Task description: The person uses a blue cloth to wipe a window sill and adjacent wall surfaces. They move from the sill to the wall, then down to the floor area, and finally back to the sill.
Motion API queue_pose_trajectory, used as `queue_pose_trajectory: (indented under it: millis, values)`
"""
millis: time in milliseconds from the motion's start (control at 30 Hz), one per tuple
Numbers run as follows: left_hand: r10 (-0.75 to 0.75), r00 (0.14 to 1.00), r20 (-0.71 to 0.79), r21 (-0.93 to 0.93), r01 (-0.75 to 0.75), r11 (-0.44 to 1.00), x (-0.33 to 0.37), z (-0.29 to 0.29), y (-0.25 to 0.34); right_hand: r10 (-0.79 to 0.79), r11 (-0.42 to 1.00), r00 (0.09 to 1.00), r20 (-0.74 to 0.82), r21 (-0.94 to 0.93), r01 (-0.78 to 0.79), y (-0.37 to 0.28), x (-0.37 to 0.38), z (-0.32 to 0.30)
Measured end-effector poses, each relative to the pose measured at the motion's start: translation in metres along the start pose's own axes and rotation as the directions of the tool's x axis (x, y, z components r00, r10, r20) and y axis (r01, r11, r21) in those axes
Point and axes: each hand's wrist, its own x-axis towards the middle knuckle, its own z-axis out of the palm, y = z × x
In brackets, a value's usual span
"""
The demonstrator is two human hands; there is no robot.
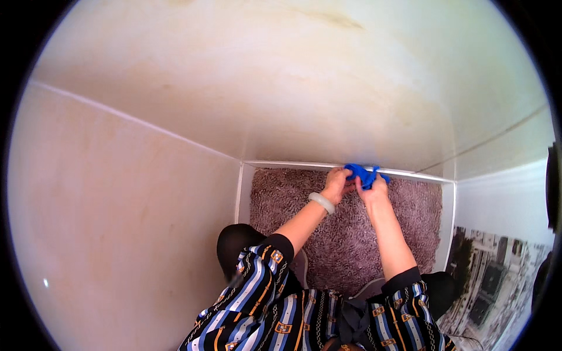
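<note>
We had both hands at the far edge of the shaggy mauve rug (345,234), against the white baseboard (410,173). Our left hand (338,182), a pale bangle (321,202) on its wrist, and our right hand (374,188) were each closed on a crumpled blue cloth (362,173), bunched between them just above the rug, probably for a firmer grip.

No packages, labels, signs or screens show anywhere in this view.
</note>
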Motion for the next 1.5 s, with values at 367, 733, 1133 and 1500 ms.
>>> queue_pose_trajectory:
  millis: [367,733,1133,1500]
  values:
    - [-0.070,0.977,-0.203,-0.148,0.040,0.988,-0.018,-0.091,-0.036,0.105,0.913,0.888,0.448,-0.398,0.092,0.101,0.039,0.043]
    - [0.137,0.945,-0.296,0.595,0.071,0.801,-0.135,-0.160,-0.005,0.201,0.908,0.972,0.119,-0.395,-0.140,0.085,0.048,0.041]
    - [0.526,0.819,0.230,0.969,-0.243,-0.045,-0.360,-0.063,0.142,0.341,0.125,0.617,0.709,-0.685,0.718,0.254,0.027,0.123]
    - [0.710,0.703,-0.049,0.999,0.033,0.036,-0.312,-0.158,0.144,0.189,0.922,0.979,0.076,-0.358,-0.150,0.173,0.044,0.087]
